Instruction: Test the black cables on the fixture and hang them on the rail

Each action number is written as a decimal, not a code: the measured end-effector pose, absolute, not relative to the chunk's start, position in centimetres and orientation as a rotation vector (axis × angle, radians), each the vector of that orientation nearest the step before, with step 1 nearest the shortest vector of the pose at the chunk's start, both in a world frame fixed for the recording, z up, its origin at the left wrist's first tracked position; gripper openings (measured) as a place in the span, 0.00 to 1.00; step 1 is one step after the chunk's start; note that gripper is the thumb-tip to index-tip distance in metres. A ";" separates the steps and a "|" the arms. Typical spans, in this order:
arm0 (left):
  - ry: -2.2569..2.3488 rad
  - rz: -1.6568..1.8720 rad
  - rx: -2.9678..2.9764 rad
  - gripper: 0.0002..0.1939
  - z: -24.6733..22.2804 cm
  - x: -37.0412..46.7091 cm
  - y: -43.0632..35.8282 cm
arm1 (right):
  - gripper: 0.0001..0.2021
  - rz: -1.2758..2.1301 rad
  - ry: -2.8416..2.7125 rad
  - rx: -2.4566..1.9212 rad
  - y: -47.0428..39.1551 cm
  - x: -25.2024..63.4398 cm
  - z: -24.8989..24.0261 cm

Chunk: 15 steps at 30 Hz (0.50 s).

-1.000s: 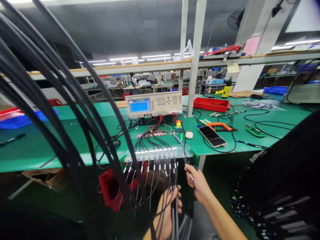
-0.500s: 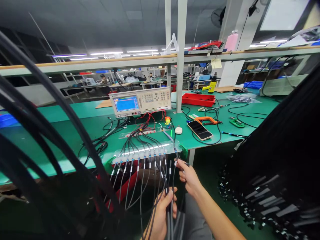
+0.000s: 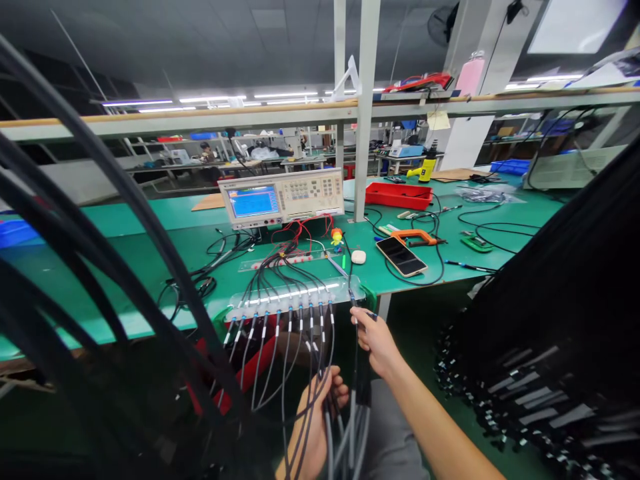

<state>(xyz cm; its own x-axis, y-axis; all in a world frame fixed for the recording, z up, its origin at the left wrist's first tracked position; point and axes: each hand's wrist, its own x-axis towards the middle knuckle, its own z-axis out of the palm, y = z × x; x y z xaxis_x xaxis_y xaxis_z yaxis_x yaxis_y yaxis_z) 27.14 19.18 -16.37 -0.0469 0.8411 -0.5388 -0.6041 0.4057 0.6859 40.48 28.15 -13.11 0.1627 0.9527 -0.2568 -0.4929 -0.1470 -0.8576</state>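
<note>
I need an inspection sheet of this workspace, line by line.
Surface: green bench, partly covered.
Job's things: clear strip along the bench's front edge; instrument behind it, screen lit.
Clutter: phone, orange tool and red tray, right of the strip.
Hands: right hand pinches a cable at the strip's right end; left hand curls around grey cables.
Cables: labelled cables hang from the strip; thick dark cables cross the left foreground.
Surroundings: shelf and other benches behind.

r hand [image 3: 375,339] fwd, fingertips pinched; l hand [image 3: 316,408] lower, fingers curled
</note>
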 end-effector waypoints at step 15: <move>1.055 1.230 0.259 0.06 -15.2 26.9 19.3 | 0.17 1.338 -0.587 -1.168 28.6 40.3 -13.0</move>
